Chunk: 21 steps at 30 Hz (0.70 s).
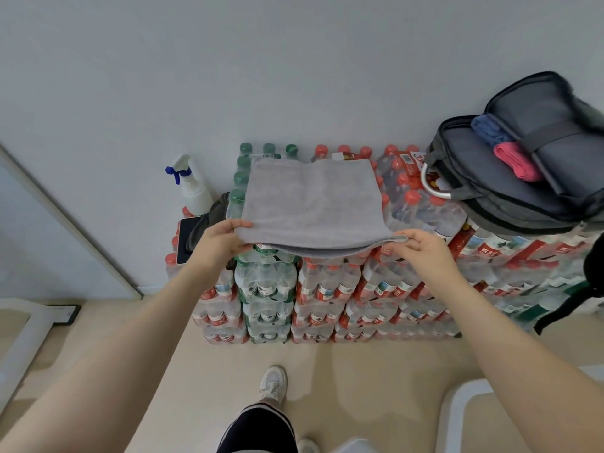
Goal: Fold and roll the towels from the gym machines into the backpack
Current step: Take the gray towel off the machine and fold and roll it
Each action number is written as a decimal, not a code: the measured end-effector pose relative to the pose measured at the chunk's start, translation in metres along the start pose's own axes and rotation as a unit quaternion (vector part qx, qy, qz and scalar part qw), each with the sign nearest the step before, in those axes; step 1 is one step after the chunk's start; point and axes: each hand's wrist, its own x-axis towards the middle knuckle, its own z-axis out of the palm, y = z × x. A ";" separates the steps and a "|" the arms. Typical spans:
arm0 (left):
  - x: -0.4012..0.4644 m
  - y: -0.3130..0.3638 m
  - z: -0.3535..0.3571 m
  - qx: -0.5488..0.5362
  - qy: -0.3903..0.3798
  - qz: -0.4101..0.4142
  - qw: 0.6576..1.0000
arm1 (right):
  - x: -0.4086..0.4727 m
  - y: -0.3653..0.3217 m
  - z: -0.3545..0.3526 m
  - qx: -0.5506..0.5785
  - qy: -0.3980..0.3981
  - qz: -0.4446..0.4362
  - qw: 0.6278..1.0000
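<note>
Fingers of the left hand (pixel 225 238) are pinching the near left corner of the grey towel (pixel 312 204), and fingers of the right hand (pixel 421 245) are pinching its near right corner, both layers gathered at the edge. The towel is lying folded double at the centre of the frame, spread over stacked packs of bottles (pixel 327 289) serving as the table. That surface is lumpy, so the fold could be skewing as it is being pressed; if one corner slips, the layers may be sliding apart and the roll would be coming out crooked. Farther off, at the upper right, the backpack (pixel 510 197) is lying open with a blue roll (pixel 488 129) and a pink roll (pixel 516 161) already tucked inside. A spray bottle (pixel 192 188) is standing left of the towel.
</note>
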 end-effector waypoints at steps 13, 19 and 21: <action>0.087 0.049 -0.002 0.300 0.063 0.123 0.944 | 0.103 -0.048 0.007 -0.106 0.097 -0.094 0.985; 0.166 0.063 0.000 0.195 0.035 0.043 0.979 | 0.174 -0.060 0.014 -0.135 0.082 -0.142 0.977; 0.189 0.063 0.002 0.248 0.030 0.009 0.968 | 0.196 -0.056 0.019 -0.156 0.076 -0.125 0.977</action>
